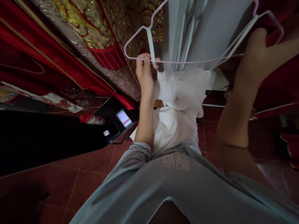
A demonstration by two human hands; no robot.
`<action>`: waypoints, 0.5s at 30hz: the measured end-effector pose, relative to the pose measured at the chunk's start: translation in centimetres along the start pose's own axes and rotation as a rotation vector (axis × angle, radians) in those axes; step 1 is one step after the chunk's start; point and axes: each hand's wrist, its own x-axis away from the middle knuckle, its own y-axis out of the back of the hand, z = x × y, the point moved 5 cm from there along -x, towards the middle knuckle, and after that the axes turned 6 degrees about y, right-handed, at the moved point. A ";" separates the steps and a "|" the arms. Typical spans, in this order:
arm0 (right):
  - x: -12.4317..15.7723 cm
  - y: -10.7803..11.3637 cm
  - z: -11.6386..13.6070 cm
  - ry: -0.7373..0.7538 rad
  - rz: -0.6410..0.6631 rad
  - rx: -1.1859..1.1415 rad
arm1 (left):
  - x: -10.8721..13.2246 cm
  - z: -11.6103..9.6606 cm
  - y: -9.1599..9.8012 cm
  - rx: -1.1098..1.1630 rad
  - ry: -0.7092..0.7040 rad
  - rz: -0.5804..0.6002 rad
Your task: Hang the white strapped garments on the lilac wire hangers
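A pale lilac wire hanger (187, 61) hangs in front of me with a white garment (179, 102) draped below it. My left hand (144, 71) pinches a pale strap (151, 46) of the garment where it loops over the hanger's left end. My right hand (259, 59) is raised at the hanger's right end, its fingers curled into dark red cloth (277, 77); the grip itself is hidden.
Red and gold embroidered garments (93, 28) hang at the left. A black table (46, 137) carries a red-capped bottle (92, 119), a lit phone (124, 118) and a small white object (106, 133). The floor is red tile (88, 168).
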 end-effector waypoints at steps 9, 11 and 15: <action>7.2 -4.6 0.7 0.055 0.527 0.147 | 1.1 1.1 0.0 -0.059 -0.035 0.040; 7.2 -4.5 0.2 0.045 0.485 0.141 | 1.8 0.9 0.0 -0.117 -0.039 0.072; 6.9 -4.4 -0.3 0.026 0.466 0.134 | 3.2 -0.3 0.6 -0.265 -0.060 0.160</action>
